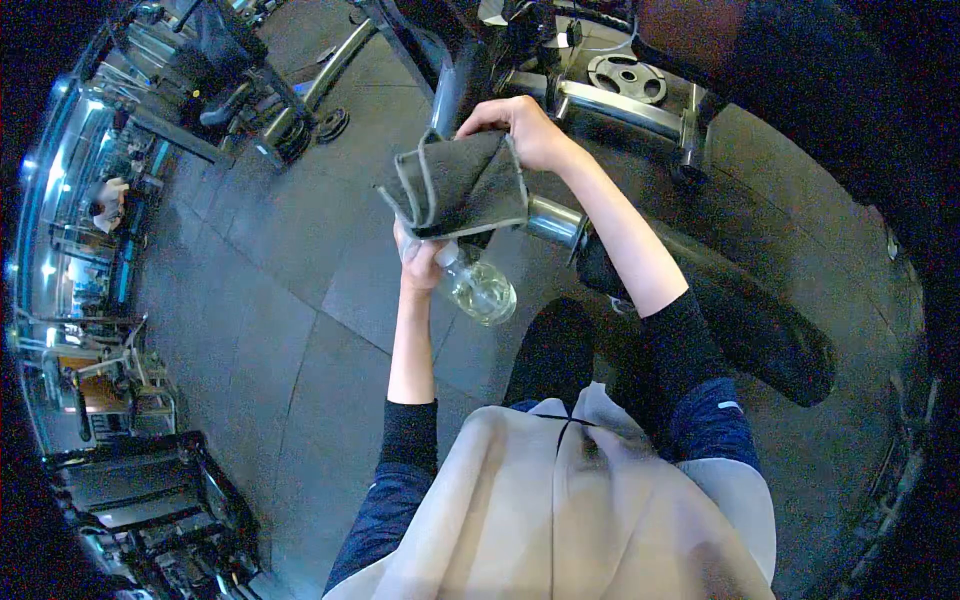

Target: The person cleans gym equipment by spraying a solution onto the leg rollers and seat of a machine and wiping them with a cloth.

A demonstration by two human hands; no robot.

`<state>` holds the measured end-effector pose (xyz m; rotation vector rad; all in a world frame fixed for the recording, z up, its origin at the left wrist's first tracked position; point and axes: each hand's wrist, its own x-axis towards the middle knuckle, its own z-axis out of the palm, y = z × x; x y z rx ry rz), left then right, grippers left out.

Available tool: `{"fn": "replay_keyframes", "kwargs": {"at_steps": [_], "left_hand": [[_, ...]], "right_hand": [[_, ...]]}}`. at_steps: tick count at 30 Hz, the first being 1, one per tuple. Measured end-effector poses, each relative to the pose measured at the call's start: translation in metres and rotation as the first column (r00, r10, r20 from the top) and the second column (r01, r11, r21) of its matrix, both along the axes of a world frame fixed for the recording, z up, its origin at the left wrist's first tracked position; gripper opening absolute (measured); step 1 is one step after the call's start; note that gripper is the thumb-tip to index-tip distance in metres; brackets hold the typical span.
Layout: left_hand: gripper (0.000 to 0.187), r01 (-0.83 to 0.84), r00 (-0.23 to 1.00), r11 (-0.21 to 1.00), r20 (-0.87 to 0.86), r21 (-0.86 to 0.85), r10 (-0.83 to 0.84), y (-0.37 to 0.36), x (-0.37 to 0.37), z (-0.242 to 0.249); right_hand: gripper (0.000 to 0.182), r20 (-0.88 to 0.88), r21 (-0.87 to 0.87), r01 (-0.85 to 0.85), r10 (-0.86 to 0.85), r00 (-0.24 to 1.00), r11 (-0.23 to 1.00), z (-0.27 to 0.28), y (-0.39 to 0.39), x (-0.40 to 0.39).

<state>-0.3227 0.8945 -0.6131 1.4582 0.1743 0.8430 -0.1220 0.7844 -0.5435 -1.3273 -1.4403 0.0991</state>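
A folded dark grey cloth [462, 185] with a lighter edge is pinched at its top by my right hand [530, 136]. Just below it, my left hand [420, 265] is closed round the neck of a clear bottle [484, 294] holding pale liquid. The cloth covers the bottle's top and part of my left fingers. The bottle tilts, its base pointing down and to the right. Behind the cloth stand the metal tubes of a gym machine, with a chrome tube [556, 220] running to a black padded part [740, 310] on the right.
A grey weight plate [627, 79] lies by a machine frame at the top. More gym machines [215, 95] stand at upper left, and a black one [150, 500] is at lower left. Dark rubber tiles [270, 290] cover the floor. A distant person [108, 205] is at far left.
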Motion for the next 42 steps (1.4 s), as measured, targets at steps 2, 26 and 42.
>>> {"fn": "replay_keyframes", "kwargs": {"at_steps": [2, 26, 42], "left_hand": [[0.037, -0.012, 1.0, 0.987, -0.011, 0.161, 0.014, 0.003, 0.001, 0.003], [0.047, 0.003, 0.998, 0.936, -0.063, 0.353, 0.021, 0.009, -0.003, 0.0], [0.053, 0.025, 0.997, 0.827, -0.078, 0.562, 0.024, -0.006, 0.003, 0.039]], "right_hand": [[0.022, -0.026, 0.05, 0.016, -0.014, 1.0, 0.999, 0.002, 0.001, 0.005], [0.023, -0.247, -0.143, -0.084, 0.046, 0.968, 0.986, 0.003, 0.0, 0.01], [0.027, -0.26, 0.169, 0.226, -0.178, 0.949, 0.959, -0.001, -0.004, 0.052]]}}
